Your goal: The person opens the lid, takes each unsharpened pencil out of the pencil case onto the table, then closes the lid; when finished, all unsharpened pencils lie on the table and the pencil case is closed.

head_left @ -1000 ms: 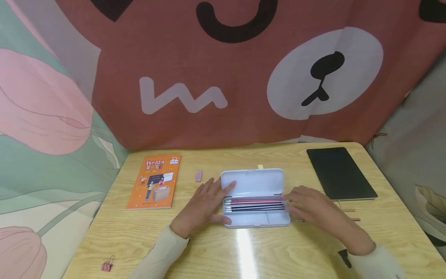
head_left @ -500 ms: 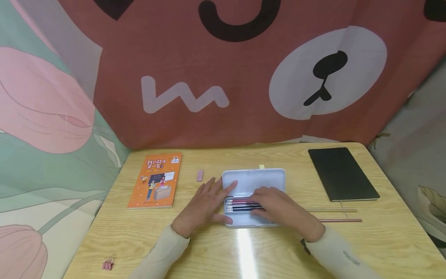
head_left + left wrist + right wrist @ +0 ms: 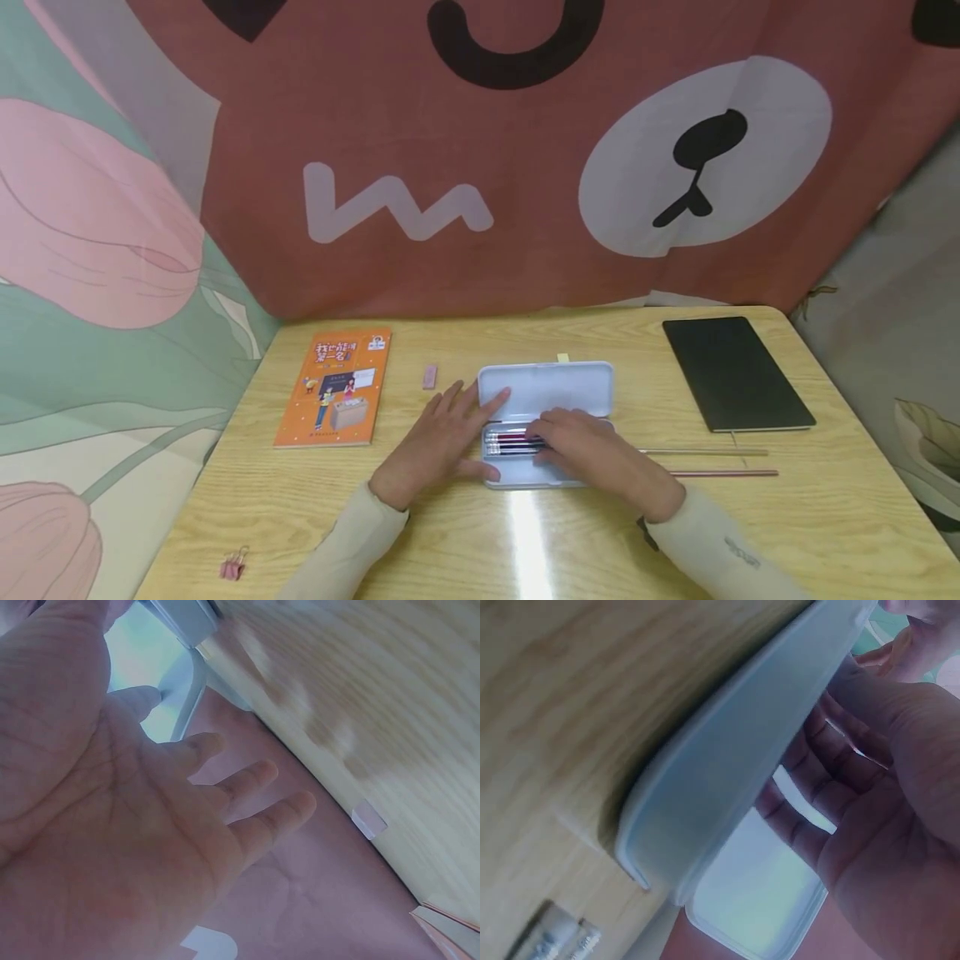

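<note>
The left hand point(image 3: 433, 448) lies spread against the open case point(image 3: 543, 392) on the table point(image 3: 442, 542), while the right hand point(image 3: 588, 446), any pinch hidden, covers pencils point(image 3: 510, 442) inside, likely light, stiff, slippery, best taken mid-shaft.

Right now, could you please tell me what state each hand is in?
Left hand: open, fingers spread, touching the pencil case at its left end.
Right hand: over the pencils; whether it grips any cannot be told.

Reads "我也能得第一名" in two lines, printed across the upper cover of the orange rectangular paper book point(image 3: 333, 389) near the pale wooden table's point(image 3: 442, 542) far left corner. Just beneath, too small to read.
</note>
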The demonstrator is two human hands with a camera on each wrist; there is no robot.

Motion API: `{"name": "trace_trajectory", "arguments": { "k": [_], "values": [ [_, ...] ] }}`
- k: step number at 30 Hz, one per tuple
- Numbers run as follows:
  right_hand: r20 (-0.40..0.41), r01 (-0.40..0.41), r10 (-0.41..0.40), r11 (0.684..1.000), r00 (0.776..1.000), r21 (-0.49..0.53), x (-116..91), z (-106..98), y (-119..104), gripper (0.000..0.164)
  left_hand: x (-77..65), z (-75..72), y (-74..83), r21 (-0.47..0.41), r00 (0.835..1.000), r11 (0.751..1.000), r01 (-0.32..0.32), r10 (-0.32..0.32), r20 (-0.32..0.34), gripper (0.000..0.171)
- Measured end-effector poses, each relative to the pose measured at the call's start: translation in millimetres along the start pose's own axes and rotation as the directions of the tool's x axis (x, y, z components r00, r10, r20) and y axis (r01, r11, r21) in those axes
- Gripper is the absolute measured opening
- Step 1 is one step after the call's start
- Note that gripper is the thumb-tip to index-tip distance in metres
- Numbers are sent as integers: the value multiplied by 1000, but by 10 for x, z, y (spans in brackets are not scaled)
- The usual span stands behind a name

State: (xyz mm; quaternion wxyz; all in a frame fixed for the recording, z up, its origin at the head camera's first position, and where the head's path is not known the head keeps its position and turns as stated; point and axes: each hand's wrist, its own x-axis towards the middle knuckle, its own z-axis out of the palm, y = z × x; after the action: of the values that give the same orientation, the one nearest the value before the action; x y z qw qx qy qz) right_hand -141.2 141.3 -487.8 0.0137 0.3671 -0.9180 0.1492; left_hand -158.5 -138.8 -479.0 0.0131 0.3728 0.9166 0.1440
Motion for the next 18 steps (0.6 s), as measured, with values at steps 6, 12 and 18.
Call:
{"name": "trace_trajectory", "arguments": {
  "k": [6, 12, 18],
  "values": [
    [7, -2, 2, 1000, 1000, 26, -1, 4, -3, 14, 4, 10, -1, -6, 1000, 1000, 2, -2, 11, 113],
    [-9, -4, 5, 994, 1000, 112, -11, 3, -1, 15, 3, 24, -9, 0, 999, 1000, 27, -27, 41, 115],
    [-32, 11, -5, 982, 999, 187, -58, -4, 10, 16, 13, 21, -6, -7, 999, 1000, 28, -28, 45, 115]
  ]
}}
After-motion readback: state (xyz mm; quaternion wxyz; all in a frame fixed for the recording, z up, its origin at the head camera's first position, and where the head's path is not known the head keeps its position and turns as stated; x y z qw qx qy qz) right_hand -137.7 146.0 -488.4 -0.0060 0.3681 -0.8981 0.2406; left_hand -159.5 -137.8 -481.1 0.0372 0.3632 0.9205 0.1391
